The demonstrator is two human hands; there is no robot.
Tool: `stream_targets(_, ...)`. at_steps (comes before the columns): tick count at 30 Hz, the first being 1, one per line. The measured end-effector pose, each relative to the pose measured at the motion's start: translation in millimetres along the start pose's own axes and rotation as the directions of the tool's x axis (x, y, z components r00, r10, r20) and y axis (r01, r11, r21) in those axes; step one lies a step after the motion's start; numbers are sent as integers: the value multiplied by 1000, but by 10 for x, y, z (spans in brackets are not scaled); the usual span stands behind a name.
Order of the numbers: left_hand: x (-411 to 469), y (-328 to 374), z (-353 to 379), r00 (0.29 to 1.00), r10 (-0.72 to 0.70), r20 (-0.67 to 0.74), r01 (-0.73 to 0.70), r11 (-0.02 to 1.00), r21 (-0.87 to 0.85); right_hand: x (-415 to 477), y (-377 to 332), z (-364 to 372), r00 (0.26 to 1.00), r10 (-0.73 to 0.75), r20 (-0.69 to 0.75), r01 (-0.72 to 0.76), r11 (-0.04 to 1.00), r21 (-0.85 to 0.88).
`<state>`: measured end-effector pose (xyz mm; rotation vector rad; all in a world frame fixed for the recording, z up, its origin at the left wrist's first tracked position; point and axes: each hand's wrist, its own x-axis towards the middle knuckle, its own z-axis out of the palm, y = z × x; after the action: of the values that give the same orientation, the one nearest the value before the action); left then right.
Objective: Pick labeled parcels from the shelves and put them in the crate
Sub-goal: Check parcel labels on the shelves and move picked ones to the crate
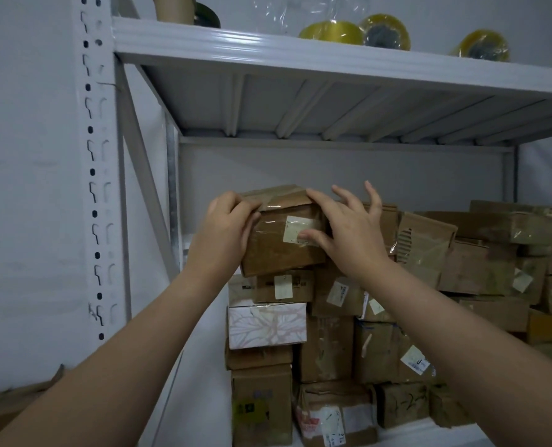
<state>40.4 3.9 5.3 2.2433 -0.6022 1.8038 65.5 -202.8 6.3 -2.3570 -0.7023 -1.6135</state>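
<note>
A brown cardboard parcel (278, 250) with clear tape and a pale label sits on top of a stack of parcels at the left end of the shelf. My left hand (224, 227) grips its upper left corner, fingers curled over the top edge. My right hand (345, 227) lies against its right side, thumb pressing on the label and index finger on the top edge, the other fingers spread and straight. The crate is not in view.
Many more taped cardboard parcels (481, 262) are piled across the shelf to the right and below, plus a white patterned box (268, 325). The white steel upright (95, 175) stands at left. The upper shelf (332, 56) carries yellow tape rolls (332, 33).
</note>
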Motion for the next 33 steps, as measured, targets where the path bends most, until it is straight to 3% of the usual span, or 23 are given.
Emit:
stream_targets(2, -54, 9, -90, 999, 9, -45, -9, 1000, -16, -5, -102, -82, 999, 37, -15, -36, 994, 106)
stream_targets(4, -115, 13, -181, 997, 10, -82, -14, 999, -50, -36, -205, -131, 994, 106, 26, -108, 930, 352)
stream_targets(6, -184, 21, -270, 993, 6, -116, -16, 996, -83, -86, -334, -187, 979, 176, 100, -197, 714, 672)
stream_targets(8, -262, 23, -346, 991, 18, -132, -31, 995, -97, -132, -458, -213, 956, 234, 180, -276, 495, 824)
stream_targets(12, -379, 97, -456, 985, 115, -129, -129, 986, -106, -221, -695, -206, 887, 300, 350, -396, 108, 912)
stream_targets(15, -431, 134, -554, 977, 146, -156, -174, 967, -184, -302, -830, -168, 858, 324, 399, -404, -55, 913)
stream_targets(17, -494, 168, -644, 983, 73, -167, -122, 946, -301, -362, -902, -188, 854, 349, 385, -387, -68, 920)
stream_targets(19, -526, 256, -757, 969, -203, -139, 96, 832, -547, -463, -974, -211, 854, 386, 350, -371, -22, 929)
stream_targets(20, -532, 261, -788, 915, -399, -66, 248, 683, -687, -523, -1018, -236, 858, 399, 325, -359, 12, 933)
stream_targets(21, -512, 281, -837, 826, -559, 69, 384, 469, -795, -584, -1068, -267, 865, 409, 291, -336, 42, 941)
stream_targets(22, -492, 253, -856, 734, -635, 241, 490, 249, -836, -646, -1110, -289, 873, 415, 255, -311, 72, 948)
stream_targets(23, -485, 216, -868, 686, -623, 375, 556, 117, -823, -708, -1145, -305, 883, 415, 221, -290, 111, 951)
stream_targets(27, -668, 277, -932, 661, -460, 592, 700, 96, -707, -907, -1248, -327, 921, 350, 172, -264, 236, 935)
stream_targets(32, -965, 302, -975, 648, -532, 545, 661, 37, -749, -1060, -1245, -394, 889, 367, 273, -351, 167, 921)
stream_targets(33, -1020, 318, -995, 638, -551, 538, 658, 27, -752, -1061, -1222, -426, 879, 383, 283, -376, 193, 906)
